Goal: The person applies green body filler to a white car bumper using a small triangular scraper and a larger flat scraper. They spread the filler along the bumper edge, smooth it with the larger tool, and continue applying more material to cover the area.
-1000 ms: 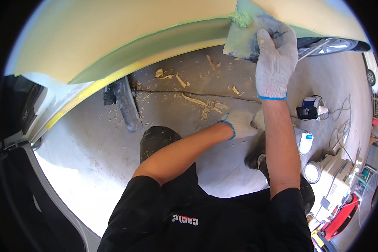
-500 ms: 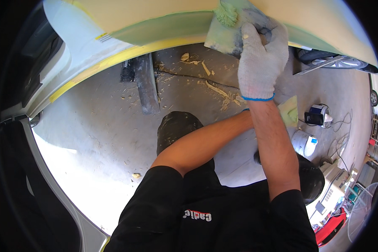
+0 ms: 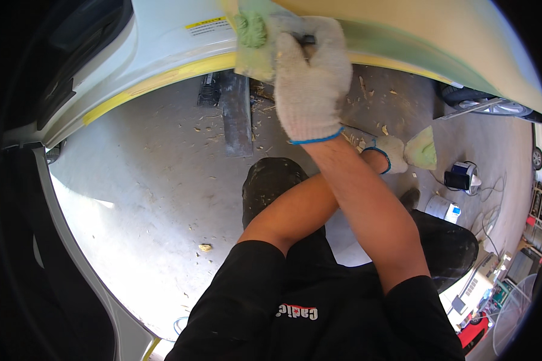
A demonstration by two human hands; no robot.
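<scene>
My right hand (image 3: 312,78), in a white knit glove with a blue cuff, grips a filler spreader (image 3: 256,57), a flat plate with a lump of pale green filler on its face. The spreader is up against the vehicle body panel (image 3: 403,24), next to the yellow masking tape (image 3: 162,75) along its lower edge. My left forearm crosses beneath the right one. At its end my gloved left hand (image 3: 388,154) holds a second flat plate (image 3: 421,149) smeared with the same green filler; its fingers are mostly hidden.
A long dark flat bar (image 3: 237,114) and a black ribbed object (image 3: 209,90) lie on the floor under the panel, among scattered yellowish scraps. Right of me are a tin (image 3: 442,207), a blue-and-white device (image 3: 462,176) with cables, and a wheel (image 3: 494,107). An open door frame (image 3: 81,253) stands left.
My right hand has moved left along the panel with the spreader. My left hand, hidden behind the right forearm before, now shows with its plate. The view has shifted slightly.
</scene>
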